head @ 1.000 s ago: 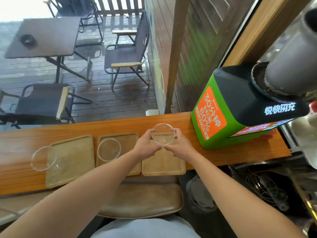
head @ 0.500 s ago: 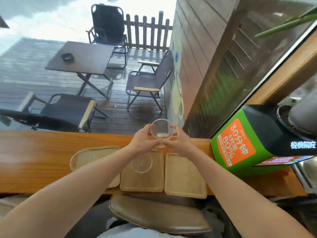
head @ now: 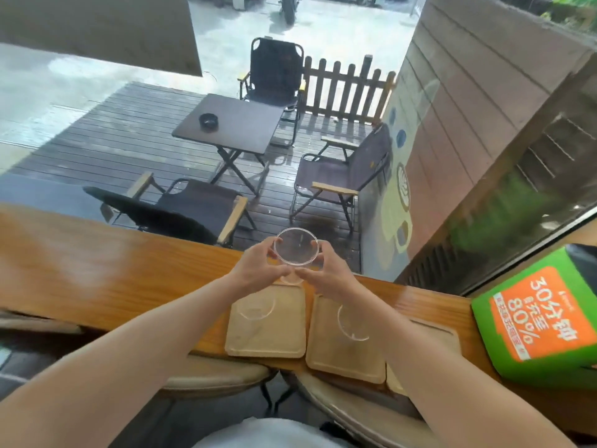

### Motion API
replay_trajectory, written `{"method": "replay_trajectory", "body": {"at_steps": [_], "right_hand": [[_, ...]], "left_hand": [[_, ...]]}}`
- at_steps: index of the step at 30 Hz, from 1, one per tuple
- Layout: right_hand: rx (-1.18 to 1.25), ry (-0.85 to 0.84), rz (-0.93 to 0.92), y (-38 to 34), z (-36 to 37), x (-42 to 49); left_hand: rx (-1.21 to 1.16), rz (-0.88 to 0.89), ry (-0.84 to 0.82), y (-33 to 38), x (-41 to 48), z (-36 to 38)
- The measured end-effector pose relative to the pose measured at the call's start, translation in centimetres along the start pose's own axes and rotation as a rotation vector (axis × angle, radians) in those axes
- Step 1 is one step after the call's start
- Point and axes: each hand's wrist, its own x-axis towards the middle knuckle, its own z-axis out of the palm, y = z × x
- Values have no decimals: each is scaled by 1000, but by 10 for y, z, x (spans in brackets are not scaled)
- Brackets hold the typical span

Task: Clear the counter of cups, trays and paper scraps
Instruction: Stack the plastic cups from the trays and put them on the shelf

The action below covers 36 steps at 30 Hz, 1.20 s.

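A clear plastic cup is held above the wooden counter, its mouth turned toward me. My left hand grips its left side and my right hand its right side. Below them three pale wooden trays lie side by side at the counter's near edge. The left tray carries a clear cup. The middle tray carries another clear cup, partly behind my right forearm. The right tray is mostly hidden by that arm.
A green and orange box stands on the counter at the right. Two padded stool seats sit under the counter's near edge. Beyond the window is a deck with a dark table and folding chairs.
Both hands have lifted the clear cup higher above the trays. My view has swung left and upward, so the trays and green box now sit further right.
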Motion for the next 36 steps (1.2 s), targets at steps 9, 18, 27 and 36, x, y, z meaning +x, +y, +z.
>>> {"method": "replay_trajectory", "body": {"at_steps": [9,18,27,36], "right_hand": [[-75,-94,-9,-20,59,15],[-120,-134,47,-4,83,8],[-222,-143,109,19,101,5],[-208,-165,157,40,120,3]], "left_hand": [[-2,-71,60,-45,-30,-37],[-11,-62,17,-75,-44,-25],[38,-143,-48,-101,-48,3],[-3,-344,-95,-112,-51,29]]}}
